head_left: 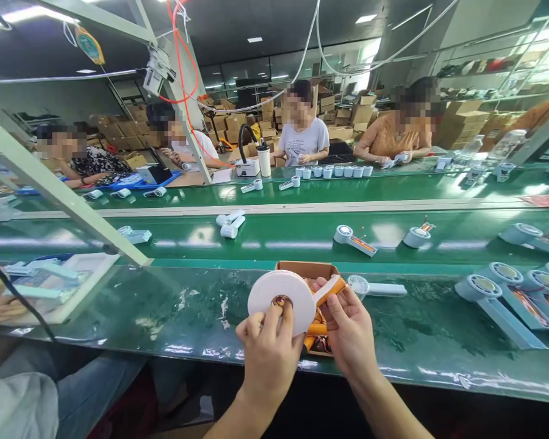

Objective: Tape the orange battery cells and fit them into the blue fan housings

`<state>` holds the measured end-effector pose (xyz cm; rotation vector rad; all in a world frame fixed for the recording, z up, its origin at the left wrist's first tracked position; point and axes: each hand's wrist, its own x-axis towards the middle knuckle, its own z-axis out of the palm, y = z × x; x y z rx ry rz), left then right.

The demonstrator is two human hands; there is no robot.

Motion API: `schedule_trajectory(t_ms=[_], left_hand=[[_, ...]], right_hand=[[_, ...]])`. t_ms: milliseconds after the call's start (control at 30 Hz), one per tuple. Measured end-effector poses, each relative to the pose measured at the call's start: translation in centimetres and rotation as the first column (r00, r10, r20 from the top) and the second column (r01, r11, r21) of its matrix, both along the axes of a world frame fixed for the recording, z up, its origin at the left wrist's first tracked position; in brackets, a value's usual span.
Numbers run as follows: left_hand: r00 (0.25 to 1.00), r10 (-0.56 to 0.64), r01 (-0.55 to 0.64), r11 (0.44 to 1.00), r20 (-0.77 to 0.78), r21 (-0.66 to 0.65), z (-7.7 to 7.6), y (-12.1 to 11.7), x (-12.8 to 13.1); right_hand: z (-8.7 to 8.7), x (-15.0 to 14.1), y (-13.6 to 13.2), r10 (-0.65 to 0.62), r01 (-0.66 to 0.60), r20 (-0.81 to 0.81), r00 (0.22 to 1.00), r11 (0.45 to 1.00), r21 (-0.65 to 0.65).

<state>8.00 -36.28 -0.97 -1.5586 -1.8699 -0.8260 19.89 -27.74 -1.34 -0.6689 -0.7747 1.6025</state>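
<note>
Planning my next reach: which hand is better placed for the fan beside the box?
Probably the right hand: nearer the fan, though holding an orange piece; the left hand holds the white roll.

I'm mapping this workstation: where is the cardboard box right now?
In the head view, the cardboard box sits on the near green worktop, just right of centre, partly hidden by the white roll and the right hand.

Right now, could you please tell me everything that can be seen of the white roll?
The white roll is a flat disc, smooth and matte-looking, with a brownish hole at its centre. It is held tilted, one face toward the camera, in front of the cardboard box. The left hand grips it, fingers at the hole. Its right edge is close to the orange piece; whether they are joined is unclear.
</note>
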Motion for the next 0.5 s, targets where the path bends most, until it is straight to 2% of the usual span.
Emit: schedule_trajectory(t_ms=[67,133,167,200,233,300,333,367,400,433,500], left_hand=[[0.999,-0.03,0.03,1.0,0.03,0.002,-0.4,-0.1,0.9],[0.989,-0.138,0.142,0.986,0.058,-0.082,-0.9,-0.7,0.8],[0.978,-0.197,0.206,0.968,0.075,-0.141,-1.1,-1.2,0.1],[0.969,-0.229,0.245,0.947,0.097,-0.207,-1.4,-1.7,-1.1],[0.967,-0.222,0.251,0.924,0.129,-0.288,-1.6,-2.1,-2.8],[0.974,-0.076,0.169,0.869,0.212,-0.466,-1.8,-2.6,-7.5],[0.964,0.033,0.122,0.829,0.265,-0.546,-1.7,-2.5,-10.0],[0.938,0.118,0.112,0.786,0.325,-0.608,-1.5,-2.2,-12.5],[0.904,0.18,0.123,0.759,0.388,-0.639,-1.2,-1.6,-14.7],[0.866,0.228,0.137,0.747,0.445,-0.651,-0.7,-0.5,-16.6],[0.802,0.302,0.119,0.765,0.515,-0.633,0.5,2.8,-19.2]], right_hand=[[0.2,0.4,0.2,0.024,-0.024,0.005,1.0,1.0,-0.019],[1.2,2.2,2.0,0.092,-0.092,0.078,0.993,0.996,-0.006],[1.9,3.6,3.5,0.074,-0.076,0.105,0.992,0.997,0.016],[2.6,5.3,5.2,-0.002,-0.003,0.112,0.994,0.999,0.048],[3.3,7.1,6.9,-0.156,0.149,0.072,0.985,0.985,0.089],[4.5,10.7,9.6,-0.451,0.45,-0.026,0.892,0.885,0.117],[4.7,12.2,10.3,-0.512,0.509,0.001,0.859,0.853,0.113],[4.5,13.6,10.6,-0.528,0.521,0.069,0.846,0.848,0.099],[3.9,14.7,10.6,-0.499,0.492,0.17,0.85,0.867,0.084],[2.9,15.7,10.2,-0.444,0.443,0.278,0.852,0.894,0.071],[-0.1,17.2,9.4,-0.3,0.284,0.481,0.823,0.953,0.109]])
